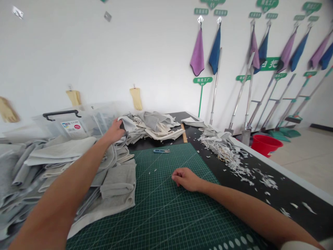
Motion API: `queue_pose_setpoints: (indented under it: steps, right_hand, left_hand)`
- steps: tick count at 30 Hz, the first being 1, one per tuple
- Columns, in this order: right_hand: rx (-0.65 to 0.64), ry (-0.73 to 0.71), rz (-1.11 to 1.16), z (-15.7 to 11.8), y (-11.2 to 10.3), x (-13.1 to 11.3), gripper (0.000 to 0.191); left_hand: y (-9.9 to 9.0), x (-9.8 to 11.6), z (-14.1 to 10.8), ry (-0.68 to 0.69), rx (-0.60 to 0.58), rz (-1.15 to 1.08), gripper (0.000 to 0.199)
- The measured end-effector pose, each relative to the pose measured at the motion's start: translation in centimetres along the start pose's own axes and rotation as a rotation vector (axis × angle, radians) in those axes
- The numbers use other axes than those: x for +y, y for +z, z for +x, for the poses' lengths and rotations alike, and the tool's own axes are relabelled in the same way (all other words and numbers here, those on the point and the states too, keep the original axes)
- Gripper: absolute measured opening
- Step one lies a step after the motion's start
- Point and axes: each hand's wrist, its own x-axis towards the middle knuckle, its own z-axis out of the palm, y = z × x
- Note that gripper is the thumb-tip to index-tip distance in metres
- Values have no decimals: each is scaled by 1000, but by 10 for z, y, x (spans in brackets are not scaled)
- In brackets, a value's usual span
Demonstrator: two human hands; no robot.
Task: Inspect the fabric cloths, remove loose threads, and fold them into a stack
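Gripping grey cloth [128, 123], left hand [115, 131] curled.

Before you, the cutting mat [161, 208] lies on the table [299, 191], with the snips [161, 151] on it near its far edge. Your right hand [186, 178] is at the mat, nearer you than the snips and to their right. Left of the mat, partly on it, are the stacked cloths [117, 180]; behind them stands the bin [90, 121]. Your left hand [116, 132] is at the left end of the cloth pile [156, 125] beyond the mat. A strip [184, 137] lies right of that pile; farther right, scraps [226, 152] spread along the table. Past the table's right edge, a bucket [265, 144] stands on the floor [299, 152].
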Motion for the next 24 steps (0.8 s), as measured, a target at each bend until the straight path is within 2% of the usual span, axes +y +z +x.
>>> queue_pose_setpoints:
  steps: [5, 9, 12, 16, 21, 24]
  right_hand:
    - [-14, 4, 14, 0, 0, 2, 26]
    - [-5, -2, -3, -1, 1, 2, 26]
    - [-3, 2, -8, -1, 1, 1, 25]
    - [-1, 7, -23, -2, 1, -1, 26]
    - [-7, -13, -15, -4, 0, -2, 25]
    - [-11, -7, 3, -3, -1, -1, 24]
  left_hand:
    - [-10, 30, 2, 160, 134, -3, 53]
    - [-22, 64, 1, 242, 272, -18, 64]
    - [-30, 88, 1, 325, 321, -28, 70]
    - [-33, 103, 4, 359, 292, -40, 70]
    - [-22, 101, 5, 345, 178, -67, 61]
    - [-18, 109, 0, 372, 186, -101, 54]
